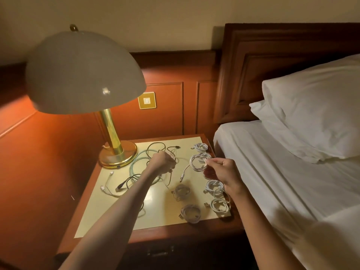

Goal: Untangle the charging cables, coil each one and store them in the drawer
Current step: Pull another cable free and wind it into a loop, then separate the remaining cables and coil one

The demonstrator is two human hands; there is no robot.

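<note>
Several finished coils (213,186) of white cable lie in a loose row on the nightstand (101,221), well to the right of the lamp (117,154) and mostly nearer the viewer than its base. The tangle (126,183) of teal, black and white leads sprawls just beside the lamp's brass foot. The right hand (224,173) holds a white coil (192,161) off to the lamp's right, thumb and forefinger pinched together on the loop's near edge; its plug end appears to trail down toward the tabletop. The left hand (162,161) is between that coil and the lamp, fingers curled round thin dark strands lifted out of the tangle. The drawer (159,252) sits below and in front of the lamp, under the nightstand top. It looks closed, and nothing appears stored yet. The step in hand seems to be parking the wound coil and freeing the next lead. To do it well, I would set the coil down flat among the others with its tail tucked so it does not spring open. I would then follow one strand from its plug, lifting loops over rather than pulling, since a tug would likely tighten the knot and could drag the teal cable (139,155) against the lamp foot.
</note>
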